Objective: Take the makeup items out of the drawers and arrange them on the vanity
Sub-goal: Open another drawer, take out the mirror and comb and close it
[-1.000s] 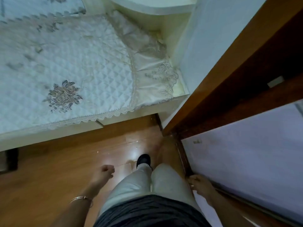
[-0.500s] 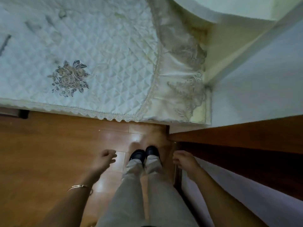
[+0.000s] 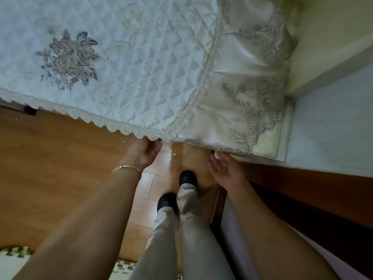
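So the view was straight down at a bed with a white quilted bedspread (image 3: 141, 67), a grey embroidered flower (image 3: 68, 59) stitched on it and a lace trim (image 3: 113, 126) running along the edge. On the right corner a cream bed skirt (image 3: 242, 98) with more lace hung down.

Both hands were out in front, low, at the bed's edge. The left hand (image 3: 144, 152) was open with relaxed fingers, fingertips right at the lace trim, though I couldn't tell if they actually touched it. It had a thin bracelet (image 3: 125, 168) on the wrist. The right hand (image 3: 223, 170) was also open, palm turned inward, fingers loose, just under the bottom of the bed skirt. Neither hand held anything.

Below were light trousers (image 3: 189, 229) and dark shoes (image 3: 187, 177) on a wooden floor (image 3: 50, 158). A dark wooden panel (image 3: 312, 199) ran along the right side.

As for the makeup items, I couldn't tell where they were from this angle.
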Tool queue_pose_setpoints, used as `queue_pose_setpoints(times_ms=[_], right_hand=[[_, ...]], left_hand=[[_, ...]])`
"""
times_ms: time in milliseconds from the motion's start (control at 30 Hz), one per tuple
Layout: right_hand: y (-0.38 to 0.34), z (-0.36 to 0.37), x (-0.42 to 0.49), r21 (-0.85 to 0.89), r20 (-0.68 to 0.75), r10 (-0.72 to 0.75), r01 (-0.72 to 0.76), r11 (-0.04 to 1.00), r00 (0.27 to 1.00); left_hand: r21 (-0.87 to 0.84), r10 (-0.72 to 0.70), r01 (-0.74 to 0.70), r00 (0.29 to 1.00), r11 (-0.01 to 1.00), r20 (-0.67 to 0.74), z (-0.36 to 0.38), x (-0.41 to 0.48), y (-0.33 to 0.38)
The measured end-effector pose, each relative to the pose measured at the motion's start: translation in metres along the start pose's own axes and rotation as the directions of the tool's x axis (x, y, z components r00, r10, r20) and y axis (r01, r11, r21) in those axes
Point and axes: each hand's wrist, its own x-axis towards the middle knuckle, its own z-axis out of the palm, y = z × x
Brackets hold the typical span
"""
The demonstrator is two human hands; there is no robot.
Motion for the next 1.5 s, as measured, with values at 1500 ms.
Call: queue_pose_setpoints(times_ms=[1500], right_hand=[[0.12, -0.085, -0.177, -0.882, 0.47, -0.681, 0.323, -0.343, 0.562]], left_hand=[[0.759, 0.486, -0.572, 0.591, -0.311, 0.644, -0.155, -0.153, -0.062]])
